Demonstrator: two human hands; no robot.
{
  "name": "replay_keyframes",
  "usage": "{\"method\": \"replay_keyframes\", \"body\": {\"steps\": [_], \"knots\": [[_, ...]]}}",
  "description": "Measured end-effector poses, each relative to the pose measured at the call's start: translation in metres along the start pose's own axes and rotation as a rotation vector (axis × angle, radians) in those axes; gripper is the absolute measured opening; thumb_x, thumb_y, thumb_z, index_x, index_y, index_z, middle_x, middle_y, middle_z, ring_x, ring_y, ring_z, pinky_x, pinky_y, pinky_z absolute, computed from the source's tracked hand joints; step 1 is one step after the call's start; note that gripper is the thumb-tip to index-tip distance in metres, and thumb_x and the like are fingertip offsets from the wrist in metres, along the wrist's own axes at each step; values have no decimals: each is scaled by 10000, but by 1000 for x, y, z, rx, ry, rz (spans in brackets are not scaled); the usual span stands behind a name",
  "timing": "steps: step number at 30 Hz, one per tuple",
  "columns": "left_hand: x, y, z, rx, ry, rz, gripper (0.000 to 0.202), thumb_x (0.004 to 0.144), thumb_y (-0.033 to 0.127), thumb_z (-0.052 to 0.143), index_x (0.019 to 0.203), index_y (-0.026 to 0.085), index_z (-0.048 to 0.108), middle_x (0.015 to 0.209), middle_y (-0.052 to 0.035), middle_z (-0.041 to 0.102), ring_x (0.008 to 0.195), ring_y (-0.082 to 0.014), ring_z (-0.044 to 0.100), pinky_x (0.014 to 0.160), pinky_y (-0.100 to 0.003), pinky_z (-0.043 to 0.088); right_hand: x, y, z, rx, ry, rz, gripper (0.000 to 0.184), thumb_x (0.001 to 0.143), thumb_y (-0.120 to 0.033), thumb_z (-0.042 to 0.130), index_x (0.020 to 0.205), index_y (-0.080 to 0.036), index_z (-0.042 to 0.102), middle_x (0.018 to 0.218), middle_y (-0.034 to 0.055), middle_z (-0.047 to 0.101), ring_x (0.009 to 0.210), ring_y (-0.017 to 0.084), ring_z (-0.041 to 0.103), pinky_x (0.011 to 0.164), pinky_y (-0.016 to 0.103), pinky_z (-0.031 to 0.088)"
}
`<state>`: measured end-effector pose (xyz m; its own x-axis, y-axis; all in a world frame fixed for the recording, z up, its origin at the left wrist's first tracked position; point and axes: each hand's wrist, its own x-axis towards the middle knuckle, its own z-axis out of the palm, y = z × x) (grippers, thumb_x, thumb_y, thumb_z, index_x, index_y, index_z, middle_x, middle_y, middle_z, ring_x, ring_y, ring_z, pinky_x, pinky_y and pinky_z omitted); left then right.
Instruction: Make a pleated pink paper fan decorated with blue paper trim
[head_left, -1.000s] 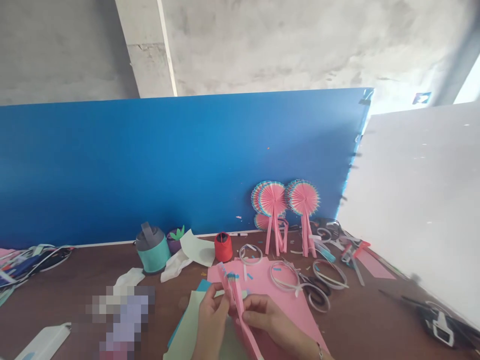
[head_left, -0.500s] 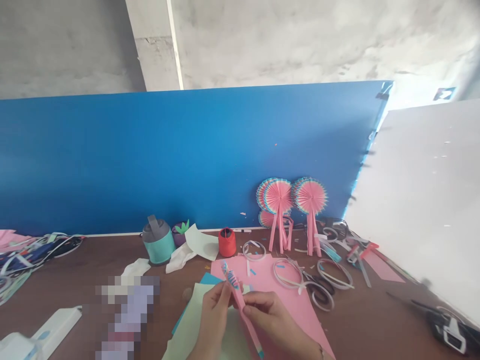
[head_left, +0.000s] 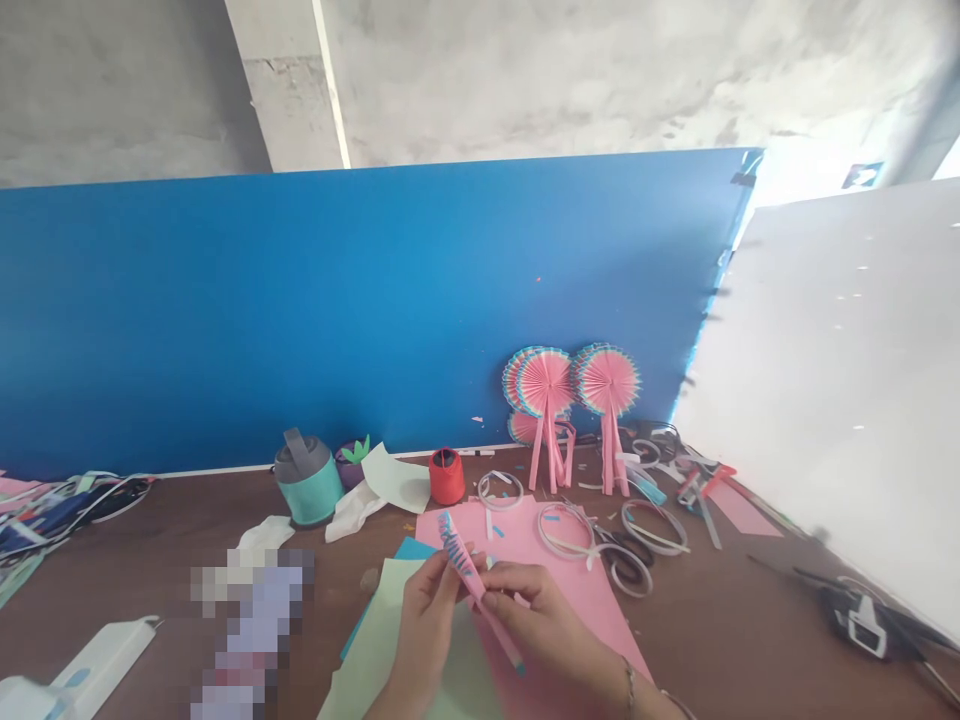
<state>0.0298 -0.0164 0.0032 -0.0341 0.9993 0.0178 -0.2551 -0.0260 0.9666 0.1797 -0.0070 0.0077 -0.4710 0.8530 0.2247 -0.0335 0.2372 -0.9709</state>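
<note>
Both hands hold a narrow pleated pink paper fan [head_left: 456, 548], folded up, with blue-edged pleats at its far end. It slants from upper left to lower right, its near end tipped blue. My left hand [head_left: 429, 612] is closed around its middle from the left. From the other side, my right hand [head_left: 534, 605] pinches it between thumb and fingers just below. Underneath are a pink sheet [head_left: 596, 600], a light green sheet [head_left: 379, 640] and the corner of a blue sheet [head_left: 415, 548].
Round pink paper fans [head_left: 546, 382] stand against the blue partition [head_left: 337, 300]. Coiled white strips [head_left: 564, 531] and dark-handled scissors [head_left: 634, 548] lie right of the hands. Further right is a black tool [head_left: 862, 622]. A red container [head_left: 447, 477] and teal cup [head_left: 307, 488] stand behind.
The folded fan has turned slightly in my fingers, so its blue pleat edges show in a neater row. Its near end has moved up a little. The whole view has shifted slightly.
</note>
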Motion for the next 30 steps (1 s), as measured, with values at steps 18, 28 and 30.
{"method": "replay_keyframes", "body": {"steps": [18,28,30], "knots": [[-6,7,-9,-348,-232,-298,361,623,482,756,763,168,647,755,-74,701,722,-265,677,744,-408,497,-1,7,-12,816,-211,330,273,727,-178,626,992,-127,583,605,-44,453,498,49,383,523,187,289],[-3,11,-3,-250,-137,-175,306,660,442,736,704,144,679,688,-57,684,745,-236,648,764,-353,472,2,-3,-5,364,82,275,120,739,-282,569,709,-173,530,634,-20,515,597,115,478,596,246,366],[-1,11,-4,-222,-94,-146,298,655,439,741,699,150,686,695,-38,679,757,-227,635,766,-336,463,2,-7,-4,149,215,193,131,736,-284,584,674,-179,537,664,-20,508,646,122,458,620,251,356]]}}
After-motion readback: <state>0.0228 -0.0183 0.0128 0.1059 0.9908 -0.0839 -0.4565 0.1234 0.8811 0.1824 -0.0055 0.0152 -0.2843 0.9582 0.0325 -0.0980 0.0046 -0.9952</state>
